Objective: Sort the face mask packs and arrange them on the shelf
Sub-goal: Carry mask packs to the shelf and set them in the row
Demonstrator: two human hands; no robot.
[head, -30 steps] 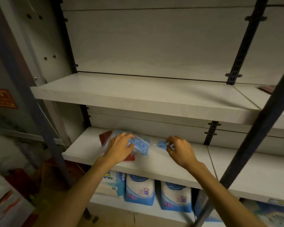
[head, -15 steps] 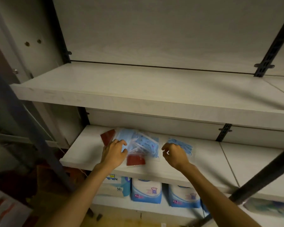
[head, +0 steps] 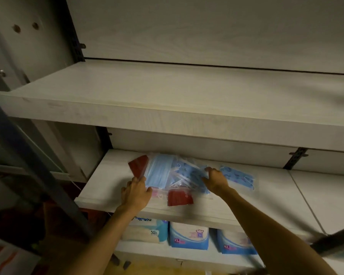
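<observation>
On the lowest shelf, the leftmost white-and-blue pack (head: 147,231) carries "52" with a small, blurred character after it. The middle blue pack (head: 189,237) shows "XL" at its lower left, and the right blue pack (head: 236,244) apparently reads "XL" too. Other print is illegible.

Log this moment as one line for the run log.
left hand: on plain blue mask pack | right hand: on patterned blue mask pack | pile: middle white shelf

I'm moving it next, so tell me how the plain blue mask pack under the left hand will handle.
The plain blue mask pack probably flops: thin masks in soft clear film. Likely light. The glossy film may slide over the patterned pack beneath.
</observation>
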